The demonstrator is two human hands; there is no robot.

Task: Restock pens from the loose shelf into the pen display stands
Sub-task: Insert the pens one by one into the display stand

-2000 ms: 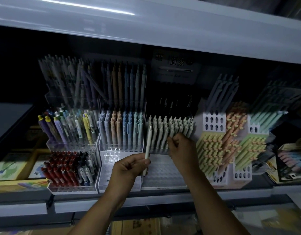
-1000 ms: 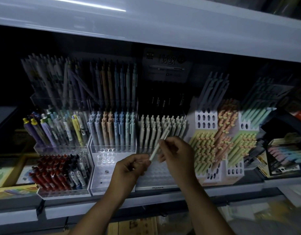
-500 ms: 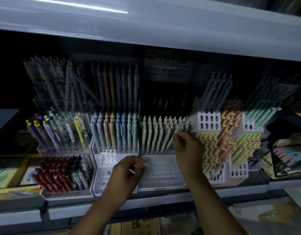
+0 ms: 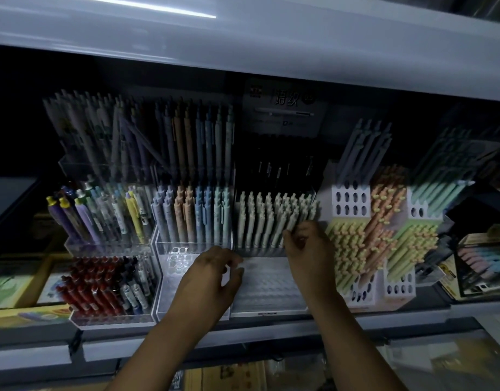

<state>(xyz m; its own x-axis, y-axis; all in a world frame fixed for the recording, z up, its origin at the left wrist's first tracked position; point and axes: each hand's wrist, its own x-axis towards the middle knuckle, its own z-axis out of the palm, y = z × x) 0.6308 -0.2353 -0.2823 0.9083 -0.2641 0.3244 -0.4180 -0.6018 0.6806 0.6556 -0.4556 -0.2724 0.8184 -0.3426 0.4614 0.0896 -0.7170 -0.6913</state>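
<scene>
A row of pale green pens [image 4: 260, 218] stands upright in the upper tier of a clear display stand [image 4: 271, 286], whose lower tier of holes is bare. My right hand [image 4: 308, 249] is at the right end of that row, and its fingertips pinch one pale green pen [image 4: 291, 224] that leans among the others. My left hand [image 4: 209, 280] hovers over the front left of the bare tier with fingers loosely curled. I see nothing held in it.
Left of the stand are pastel pens [image 4: 192, 215], mixed coloured pens [image 4: 108, 215] and red and black pens [image 4: 93, 286] in clear stands. A white honeycomb stand [image 4: 353, 204] of angled pens stands on the right. The upper shelf [image 4: 243, 46] overhangs. Boxed goods [image 4: 483, 263] sit far right.
My left hand passed the pale pen to my right hand, which carried it up into the right end of the pale green row. My left hand then dropped to the lower tier.
</scene>
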